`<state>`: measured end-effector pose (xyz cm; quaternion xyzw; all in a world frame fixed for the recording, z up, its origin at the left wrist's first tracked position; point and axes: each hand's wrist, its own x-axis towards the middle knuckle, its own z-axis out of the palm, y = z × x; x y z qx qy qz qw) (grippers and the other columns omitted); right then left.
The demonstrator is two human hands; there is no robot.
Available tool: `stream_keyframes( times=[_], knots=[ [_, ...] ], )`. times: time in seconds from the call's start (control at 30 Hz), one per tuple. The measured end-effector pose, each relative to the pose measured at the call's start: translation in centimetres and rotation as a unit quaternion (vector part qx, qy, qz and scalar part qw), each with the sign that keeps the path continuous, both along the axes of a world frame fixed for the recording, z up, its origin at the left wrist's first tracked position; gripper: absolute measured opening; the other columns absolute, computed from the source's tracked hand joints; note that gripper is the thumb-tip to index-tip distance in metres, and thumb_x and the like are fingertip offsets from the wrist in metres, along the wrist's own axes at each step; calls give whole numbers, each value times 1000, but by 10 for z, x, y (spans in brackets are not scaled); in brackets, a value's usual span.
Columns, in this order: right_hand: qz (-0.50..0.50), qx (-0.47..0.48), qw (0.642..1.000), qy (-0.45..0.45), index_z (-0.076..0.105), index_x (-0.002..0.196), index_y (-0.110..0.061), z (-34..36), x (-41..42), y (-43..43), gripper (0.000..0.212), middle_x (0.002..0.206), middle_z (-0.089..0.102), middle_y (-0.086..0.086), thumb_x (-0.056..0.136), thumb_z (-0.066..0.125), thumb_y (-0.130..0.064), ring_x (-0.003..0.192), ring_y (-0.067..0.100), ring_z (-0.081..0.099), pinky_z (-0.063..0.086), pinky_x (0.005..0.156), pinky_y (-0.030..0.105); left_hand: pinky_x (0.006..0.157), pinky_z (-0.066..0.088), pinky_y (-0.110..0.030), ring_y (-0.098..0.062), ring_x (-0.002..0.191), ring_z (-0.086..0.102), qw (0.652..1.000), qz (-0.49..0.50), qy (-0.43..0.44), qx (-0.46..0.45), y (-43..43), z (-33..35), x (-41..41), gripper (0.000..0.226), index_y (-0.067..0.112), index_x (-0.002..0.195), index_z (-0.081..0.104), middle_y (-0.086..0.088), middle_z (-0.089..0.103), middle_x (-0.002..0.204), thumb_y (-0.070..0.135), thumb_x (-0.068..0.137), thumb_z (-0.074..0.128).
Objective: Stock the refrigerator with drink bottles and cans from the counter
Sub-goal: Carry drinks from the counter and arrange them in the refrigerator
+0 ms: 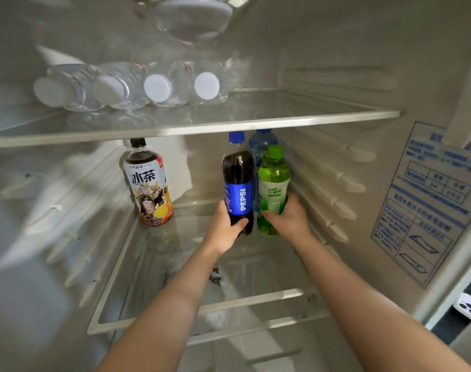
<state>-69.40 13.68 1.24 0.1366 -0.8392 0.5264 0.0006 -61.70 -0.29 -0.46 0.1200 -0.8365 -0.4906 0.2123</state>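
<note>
Placing judged under way: dark blue-labelled plastic cola bottle point(238, 183) was gripped by left hand point(223, 228), green plastic bottle point(273, 183) by right hand point(289, 218), both upright at glass shelf point(186, 213); setting down and release were required next.

Both arms are extended forward, bare. The left forearm point(172, 299) enters at 6 o'clock and runs toward 1 o'clock. The left hand point(223, 229) grips the cola bottle point(238, 183) low on its body, with the thumb across the front and the fingers behind. The right forearm point(363, 291) enters at 5 o'clock and runs toward 11 o'clock. The right hand point(290, 218) wraps the green bottle point(273, 181) from its 3 o'clock side. The hands sit side by side, wrists straight.
</note>
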Motion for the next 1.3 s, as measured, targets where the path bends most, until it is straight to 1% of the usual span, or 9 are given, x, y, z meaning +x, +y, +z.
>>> stream_keyframes(
  times=[0.2,0.33,0.47,0.6,0.7,0.87,1.07,1.2,1.3],
  knots=[
    [-6,8,999,30,48,123,-12,-4,0,0,55,116,64,6,76,76,-23,105,25,62,41,75,26,100,45,-42,-27,120,52,1000,9,-24,8,-2,-3,-4,59,9,134,33,-9,52,129,15,86,67],
    [-29,43,997,51,43,131,-10,-6,12,5,68,123,61,10,75,76,-31,111,28,60,47,81,32,109,20,-24,-21,143,22,997,45,-58,31,6,-3,5,95,15,152,-6,-5,11,159,34,90,63],
    [-48,29,991,120,43,135,-12,-8,48,16,62,129,55,10,81,70,-28,117,25,53,40,83,25,92,14,-1,-12,135,28,993,98,62,2,30,5,35,77,13,149,17,-3,25,152,26,89,63],
    [-54,-1,989,137,53,125,-16,-19,100,49,43,119,58,-3,84,65,-22,103,14,58,43,81,23,102,39,-26,-7,126,41,988,19,149,-22,58,0,81,49,23,131,45,7,41,137,16,87,65],
    [-54,-10,979,195,57,115,-16,-32,145,84,32,107,60,-9,84,60,-19,84,2,57,47,70,21,92,45,-22,-7,124,48,976,-58,208,-38,81,-10,121,33,39,114,49,14,47,130,23,87,59],
    [-54,81,970,222,56,110,-20,-87,222,156,24,93,60,-14,86,52,-20,72,-1,55,42,63,12,87,41,-16,0,104,53,951,-198,206,-117,120,-70,167,25,21,116,54,18,52,116,21,91,51],
    [-148,250,957,-18,65,104,-22,-191,323,247,21,77,64,-15,86,54,-22,67,6,60,38,57,20,69,41,-14,0,76,53,930,-349,-58,-100,176,-160,185,17,21,104,59,22,57,90,19,87,57],
    [-181,300,892,-286,53,123,-30,-261,400,294,29,102,65,-15,94,46,-32,95,13,62,44,77,26,68,38,-9,-4,77,55,811,-478,-301,-154,213,-221,187,30,17,120,58,15,58,101,24,91,60],
    [-247,243,829,-439,53,124,-22,-299,478,316,30,105,66,-4,96,47,-30,99,18,61,43,80,25,78,39,-18,-12,96,56,699,-534,-414,-232,246,-260,209,37,17,127,54,4,60,118,33,94,55]
  ],
)
